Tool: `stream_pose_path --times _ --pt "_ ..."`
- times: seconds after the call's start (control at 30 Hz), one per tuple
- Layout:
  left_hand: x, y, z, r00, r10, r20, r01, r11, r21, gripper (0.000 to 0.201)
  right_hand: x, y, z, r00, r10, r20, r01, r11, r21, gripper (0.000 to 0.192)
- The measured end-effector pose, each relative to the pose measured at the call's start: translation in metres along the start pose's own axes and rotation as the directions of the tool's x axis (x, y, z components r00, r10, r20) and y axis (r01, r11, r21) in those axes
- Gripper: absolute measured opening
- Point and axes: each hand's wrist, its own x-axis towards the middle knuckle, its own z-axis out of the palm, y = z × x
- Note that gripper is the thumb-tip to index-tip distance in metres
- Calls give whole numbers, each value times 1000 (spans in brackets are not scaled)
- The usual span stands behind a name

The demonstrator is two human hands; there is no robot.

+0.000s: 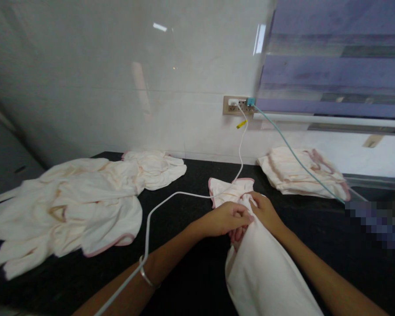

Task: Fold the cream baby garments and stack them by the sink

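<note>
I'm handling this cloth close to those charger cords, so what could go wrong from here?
The white cable lies across the cream cloth that both the left hand and right hand grip; pulling the cloth could snag it and tug the plug at the wall socket. The cable also passes the left forearm and may catch the bracelet. The teal cable crosses the folded stack and could drag it.

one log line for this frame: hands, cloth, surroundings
left hand: gripping cream cloth | right hand: gripping same cloth | loose pile: left on black counter | folded stack: right | white cable: across counter
</note>
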Motion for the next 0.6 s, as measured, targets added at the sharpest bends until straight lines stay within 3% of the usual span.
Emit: stream_pose_path --times 0.13,0.27,0.37,0.6 --pt "-7 7 1 996 26 -91 12 920 393 45 0 0 -1 1000 -3 20 3 1000 -5 31" --pt "-8 8 -2 969 161 -188 -22 812 583 46 0 -3 -3 1000 -5 29 5 1000 4 30" --pt "-6 6 -5 939 210 -274 6 783 622 52 1 -5 -4 1000 -15 24 15 1000 -3 29" --pt "-5 2 -12 886 253 -388 8 829 559 57 -1 -19 -6 1000 25 -12 -25 999 23 30"
